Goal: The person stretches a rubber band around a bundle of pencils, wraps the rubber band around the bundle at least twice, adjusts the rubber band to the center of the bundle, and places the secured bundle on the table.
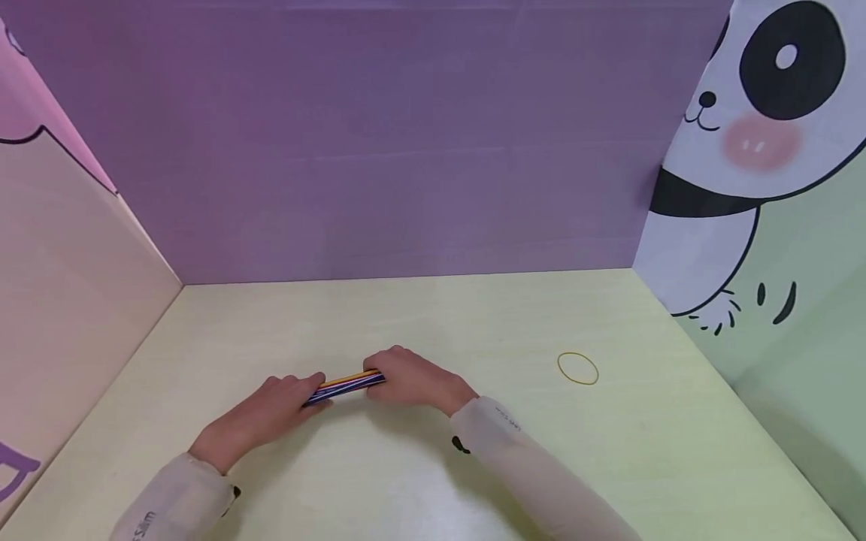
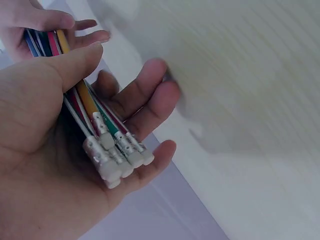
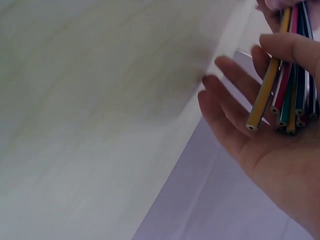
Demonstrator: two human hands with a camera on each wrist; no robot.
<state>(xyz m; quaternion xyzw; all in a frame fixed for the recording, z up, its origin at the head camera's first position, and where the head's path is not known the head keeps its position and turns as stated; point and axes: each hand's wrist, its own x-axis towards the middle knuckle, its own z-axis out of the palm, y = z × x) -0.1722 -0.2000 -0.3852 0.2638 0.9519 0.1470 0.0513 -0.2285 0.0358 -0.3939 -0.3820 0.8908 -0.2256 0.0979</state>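
A bundle of several striped pencils [image 1: 346,385] is held between both hands, low in the middle of the head view. My left hand [image 1: 267,409] grips its left end with the thumb laid across. In the left wrist view, white erasers [image 2: 134,159] in silver metal ferrules stick out past that palm. At the other end my right hand [image 1: 416,382] holds the bundle under its thumb. Flat, unsharpened ends [image 3: 253,125] show there in the right wrist view, and a yellow pencil [image 3: 265,95] lies along the bundle's edge.
A thin yellow rubber band [image 1: 573,353] lies on the pale tabletop [image 1: 473,315], right of the hands. A purple wall [image 1: 406,150] closes the back. Side panels stand at both edges, the right one printed with a panda [image 1: 764,143].
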